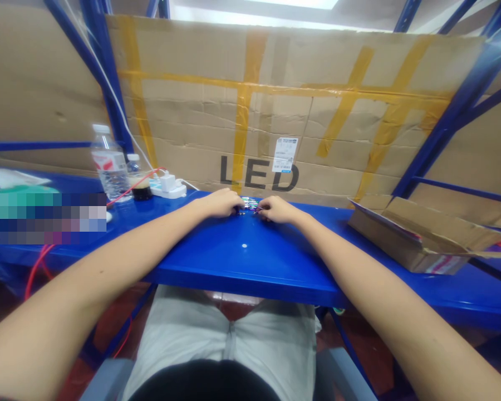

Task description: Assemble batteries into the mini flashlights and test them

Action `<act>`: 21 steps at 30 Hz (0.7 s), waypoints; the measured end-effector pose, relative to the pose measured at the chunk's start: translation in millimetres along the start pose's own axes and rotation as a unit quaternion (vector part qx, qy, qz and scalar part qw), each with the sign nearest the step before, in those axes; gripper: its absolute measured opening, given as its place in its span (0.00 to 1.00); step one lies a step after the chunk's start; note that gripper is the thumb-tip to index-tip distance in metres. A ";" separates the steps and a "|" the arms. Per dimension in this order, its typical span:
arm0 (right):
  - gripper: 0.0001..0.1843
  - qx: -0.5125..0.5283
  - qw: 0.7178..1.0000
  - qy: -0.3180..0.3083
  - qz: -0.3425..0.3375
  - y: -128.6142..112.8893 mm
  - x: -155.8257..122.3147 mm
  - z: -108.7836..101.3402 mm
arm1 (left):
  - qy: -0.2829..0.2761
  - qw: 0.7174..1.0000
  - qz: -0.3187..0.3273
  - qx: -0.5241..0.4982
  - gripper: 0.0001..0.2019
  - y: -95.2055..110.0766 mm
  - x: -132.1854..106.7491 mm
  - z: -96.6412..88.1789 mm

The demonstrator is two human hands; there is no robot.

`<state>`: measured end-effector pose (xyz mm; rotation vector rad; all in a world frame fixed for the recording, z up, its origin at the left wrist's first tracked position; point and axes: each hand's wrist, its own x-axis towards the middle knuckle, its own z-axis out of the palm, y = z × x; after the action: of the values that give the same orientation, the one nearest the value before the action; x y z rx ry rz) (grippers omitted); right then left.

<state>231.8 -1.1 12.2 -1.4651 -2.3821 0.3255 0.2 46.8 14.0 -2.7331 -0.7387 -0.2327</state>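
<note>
A bunch of small, shiny, multicoloured pieces [250, 204] lies at the far side of the blue tabletop [242, 267], too small and blurred to name. My left hand [223, 204] is at its left end, fingers curled down round some dark small bits. From the other side my right hand [278, 210] reaches in, thumb and fingers pinched together at the right end of the bunch. What exactly sits between the fingertips of either hand is hidden. A small white round spot [244, 245] shows on the tabletop nearer to me.
An open cardboard box [401, 245] stands at the right. To the left are a water bottle [111, 167], a smaller bottle with dark liquid [140, 186], a white power strip [171, 190] and a red cable [35, 273]. A large cardboard panel [192, 128] rises behind the table.
</note>
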 end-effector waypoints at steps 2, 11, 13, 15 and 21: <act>0.08 0.001 1.000 -0.001 0.001 -0.1 -0.3 -0.1 | -0.004 1.000 -0.006 0.012 0.12 -0.7 -0.5 -0.8; 0.09 0.007 1.000 -0.001 0.007 -2.0 -0.6 -0.7 | -0.002 0.996 -0.059 0.061 0.12 -1.2 -2.2 -5.6; 0.08 0.017 1.000 -0.001 0.011 -1.7 -0.3 -0.2 | 0.002 0.993 -0.100 0.066 0.11 -0.7 -4.0 -7.8; 0.07 0.022 1.000 -0.001 0.011 -1.4 -0.2 0.2 | 0.001 0.989 -0.139 0.054 0.12 0.0 -5.9 -9.4; 0.07 0.007 1.000 -0.001 0.009 -3.3 -0.7 0.5 | -0.034 0.978 -0.206 -0.028 0.09 -2.1 -7.6 -8.0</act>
<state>229.2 -3.3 12.8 -1.4804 -2.3654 0.3485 -8.0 42.4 20.4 -2.6218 -1.3344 -0.2517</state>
